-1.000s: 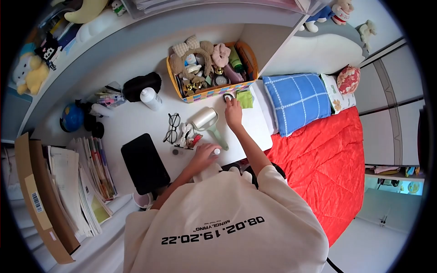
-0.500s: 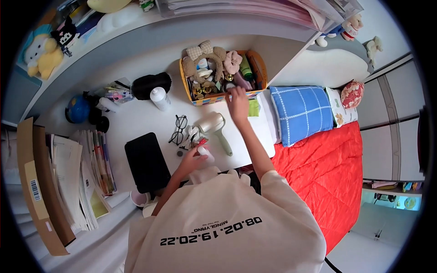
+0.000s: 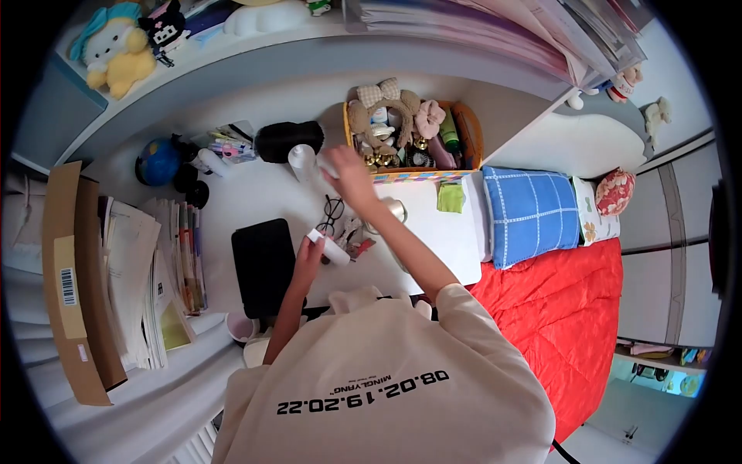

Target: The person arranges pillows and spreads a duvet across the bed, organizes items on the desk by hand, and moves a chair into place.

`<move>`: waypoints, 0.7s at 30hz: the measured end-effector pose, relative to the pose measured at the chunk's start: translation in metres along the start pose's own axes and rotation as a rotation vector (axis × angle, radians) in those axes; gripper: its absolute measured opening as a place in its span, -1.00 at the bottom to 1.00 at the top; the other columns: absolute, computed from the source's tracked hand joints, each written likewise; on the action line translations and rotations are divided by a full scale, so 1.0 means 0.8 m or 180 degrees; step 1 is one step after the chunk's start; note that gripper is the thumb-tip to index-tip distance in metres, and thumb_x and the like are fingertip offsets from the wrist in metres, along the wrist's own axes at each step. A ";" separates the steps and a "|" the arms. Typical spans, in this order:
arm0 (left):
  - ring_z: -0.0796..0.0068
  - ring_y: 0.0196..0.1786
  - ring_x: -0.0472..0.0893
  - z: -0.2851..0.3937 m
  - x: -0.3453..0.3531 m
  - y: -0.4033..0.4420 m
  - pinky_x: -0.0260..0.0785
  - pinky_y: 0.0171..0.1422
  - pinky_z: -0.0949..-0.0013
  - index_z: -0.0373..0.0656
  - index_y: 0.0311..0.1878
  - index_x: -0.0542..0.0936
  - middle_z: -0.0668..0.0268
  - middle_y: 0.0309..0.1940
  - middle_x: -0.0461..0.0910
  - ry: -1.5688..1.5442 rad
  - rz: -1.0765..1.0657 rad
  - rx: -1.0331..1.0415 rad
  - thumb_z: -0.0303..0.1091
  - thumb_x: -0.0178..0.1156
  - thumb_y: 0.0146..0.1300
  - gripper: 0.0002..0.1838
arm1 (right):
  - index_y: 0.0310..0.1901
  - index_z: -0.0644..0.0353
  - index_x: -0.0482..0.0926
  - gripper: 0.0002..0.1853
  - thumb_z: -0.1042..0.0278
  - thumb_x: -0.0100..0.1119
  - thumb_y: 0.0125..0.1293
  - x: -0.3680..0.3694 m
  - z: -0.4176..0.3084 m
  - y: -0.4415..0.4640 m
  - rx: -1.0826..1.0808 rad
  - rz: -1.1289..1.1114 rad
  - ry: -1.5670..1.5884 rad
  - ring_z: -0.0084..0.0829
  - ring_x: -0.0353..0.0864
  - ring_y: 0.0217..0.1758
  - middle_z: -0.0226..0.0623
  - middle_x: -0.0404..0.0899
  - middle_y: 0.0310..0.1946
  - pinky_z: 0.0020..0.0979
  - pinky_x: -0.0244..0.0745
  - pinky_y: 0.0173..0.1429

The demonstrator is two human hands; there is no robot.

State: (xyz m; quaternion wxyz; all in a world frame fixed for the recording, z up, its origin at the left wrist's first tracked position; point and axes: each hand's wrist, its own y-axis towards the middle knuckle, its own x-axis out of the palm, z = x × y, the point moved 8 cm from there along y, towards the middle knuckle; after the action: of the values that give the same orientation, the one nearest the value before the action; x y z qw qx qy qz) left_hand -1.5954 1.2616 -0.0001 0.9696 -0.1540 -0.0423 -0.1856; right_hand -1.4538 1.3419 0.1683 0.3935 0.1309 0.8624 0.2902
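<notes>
My left hand (image 3: 307, 257), fingers closed, grips a small white bottle (image 3: 332, 249) low over the desk, near a pair of black-framed glasses (image 3: 332, 213). My right hand (image 3: 352, 178) is raised above the desk, in front of the basket. Its fingers are closed around a small whitish thing that I cannot make out clearly. Just left of those fingers stands a larger white bottle (image 3: 301, 161); whether they touch is hard to tell. Under my right forearm lies a hair dryer (image 3: 393, 213), partly hidden. A white cable (image 3: 352, 230) is bunched beside the left hand.
A patterned basket (image 3: 421, 176) filled with small items stands at the back. Around the desk are a black tablet-like case (image 3: 263, 267), a dark hairbrush-like object (image 3: 287, 141), a globe (image 3: 157, 162), books (image 3: 178, 255) and a green note (image 3: 450, 197). A bed with a blue pillow (image 3: 532, 216) adjoins the right side.
My right hand has left the basket and moved left toward the larger white bottle. The left hand has shifted slightly left and up with the small bottle. The whole view has moved somewhat.
</notes>
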 end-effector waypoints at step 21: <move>0.41 -0.38 0.43 -0.003 -0.074 -0.004 0.33 -0.26 0.35 -0.20 -0.05 0.26 0.25 -0.38 0.38 -0.2015 0.0253 -0.0696 -0.08 -0.11 0.18 -0.59 | -0.20 0.12 0.25 -0.41 0.26 0.29 -0.35 0.130 0.104 0.094 0.0687 -0.1126 -0.2200 -0.23 0.28 -0.13 -0.21 0.45 -0.35 -0.30 0.15 -0.06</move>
State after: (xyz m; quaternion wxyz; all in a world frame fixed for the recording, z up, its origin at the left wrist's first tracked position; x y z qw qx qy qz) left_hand -1.6517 1.2785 -0.0094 0.8926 -0.3086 -0.3151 -0.0940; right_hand -1.4595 1.4817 0.1076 0.6882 0.1109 0.7141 0.0646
